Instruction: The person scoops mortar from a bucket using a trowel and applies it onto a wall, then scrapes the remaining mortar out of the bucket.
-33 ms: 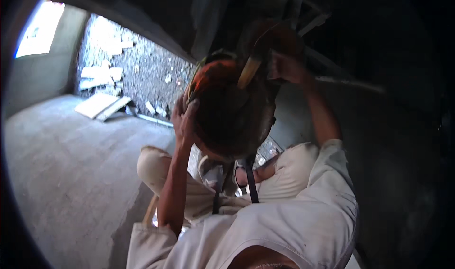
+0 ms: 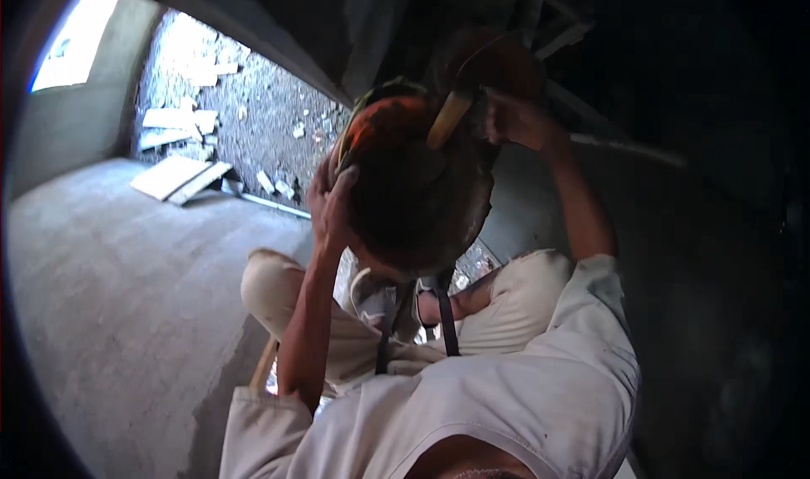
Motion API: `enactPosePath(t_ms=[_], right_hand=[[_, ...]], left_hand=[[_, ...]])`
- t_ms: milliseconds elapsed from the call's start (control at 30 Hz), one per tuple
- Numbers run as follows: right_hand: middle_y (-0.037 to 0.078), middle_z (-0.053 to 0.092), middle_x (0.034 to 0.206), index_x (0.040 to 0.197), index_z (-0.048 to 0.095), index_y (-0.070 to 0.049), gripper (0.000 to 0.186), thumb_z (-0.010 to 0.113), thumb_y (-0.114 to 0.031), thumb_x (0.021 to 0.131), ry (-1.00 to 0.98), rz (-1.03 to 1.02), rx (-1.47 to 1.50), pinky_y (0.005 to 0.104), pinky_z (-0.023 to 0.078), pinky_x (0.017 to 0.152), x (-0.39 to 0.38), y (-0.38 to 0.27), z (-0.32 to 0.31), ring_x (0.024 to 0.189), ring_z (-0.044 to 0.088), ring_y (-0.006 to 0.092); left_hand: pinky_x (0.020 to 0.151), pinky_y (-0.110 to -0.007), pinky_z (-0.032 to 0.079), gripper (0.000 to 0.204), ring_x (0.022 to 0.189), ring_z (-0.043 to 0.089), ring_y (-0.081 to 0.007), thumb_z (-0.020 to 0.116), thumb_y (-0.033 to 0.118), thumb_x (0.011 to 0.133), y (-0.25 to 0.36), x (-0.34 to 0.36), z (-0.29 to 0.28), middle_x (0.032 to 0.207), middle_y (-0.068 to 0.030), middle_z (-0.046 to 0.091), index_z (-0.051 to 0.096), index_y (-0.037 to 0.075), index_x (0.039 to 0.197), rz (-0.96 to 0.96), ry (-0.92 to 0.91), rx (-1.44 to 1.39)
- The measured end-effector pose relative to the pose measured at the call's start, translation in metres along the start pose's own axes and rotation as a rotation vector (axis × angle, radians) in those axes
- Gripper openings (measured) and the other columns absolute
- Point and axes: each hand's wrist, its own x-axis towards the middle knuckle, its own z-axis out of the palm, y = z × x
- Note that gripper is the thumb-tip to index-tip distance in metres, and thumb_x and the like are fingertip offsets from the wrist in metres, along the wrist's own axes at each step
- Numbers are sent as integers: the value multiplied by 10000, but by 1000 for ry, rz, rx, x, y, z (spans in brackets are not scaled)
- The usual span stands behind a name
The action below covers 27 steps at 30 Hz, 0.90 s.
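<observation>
My left hand (image 2: 331, 194) grips the left rim of a round, dirt-crusted bucket (image 2: 396, 217), orange near its top and dark inside, held above my bent knees. A tool's wooden handle (image 2: 450, 118) slants down into it from a dark reddish, curved piece (image 2: 498, 61) at the top. My right hand (image 2: 519, 121) is curled closed at the bucket's upper right, beside that handle; what exactly its fingers hold is hidden in shadow. My feet (image 2: 380, 302) show below the bucket.
A pale concrete floor (image 2: 118, 277) and wall (image 2: 76, 133) lie left, with a bright opening (image 2: 76, 36). Beyond the floor, rubble ground (image 2: 261, 116) holds broken boards (image 2: 173, 180). Dark overhead concrete (image 2: 295, 32) and a slanted piece (image 2: 633, 150) are at the top and right.
The whole view has shifted slightly, so the surroundings sit a little higher in the picture. My hands, the bucket and the handle keep almost the same places relative to each other.
</observation>
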Motion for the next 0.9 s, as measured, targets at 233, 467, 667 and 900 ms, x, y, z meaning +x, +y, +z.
enactPosePath(t_ms=[233,467,667,900], right_hand=[[82,601,1055,1111,582,-83,256,512,-194,891,158,-126,-1791,387,472,874,-8,51,165,1023,576,243],[45,539,1172,1078,575,-95,313,559,-197,782,722,-153,-3037,465,338,997,-1,65,98,1186,448,253],[107,561,1102,961,555,-100,171,525,-161,804,553,380,-2587,420,403,842,-2,77,127,1038,538,253],[70,625,742,941,607,-79,207,580,-173,758,869,99,-2685,354,497,577,-28,90,171,609,627,225]], left_hand=[[999,-315,369,563,1139,507,-196,617,157,805,-4,11,44,1231,-98,550,457,23,1328,-150,-192,-348],[991,-308,369,522,1130,513,-175,619,246,849,11,7,39,1221,-98,565,491,26,1305,-14,-305,-240],[963,-292,390,449,1086,540,-146,597,262,893,23,2,35,1170,-73,605,526,28,1269,11,-322,-287],[915,-285,426,448,1025,570,-137,635,205,852,16,5,34,1133,-77,625,541,31,1254,-26,-304,-206]])
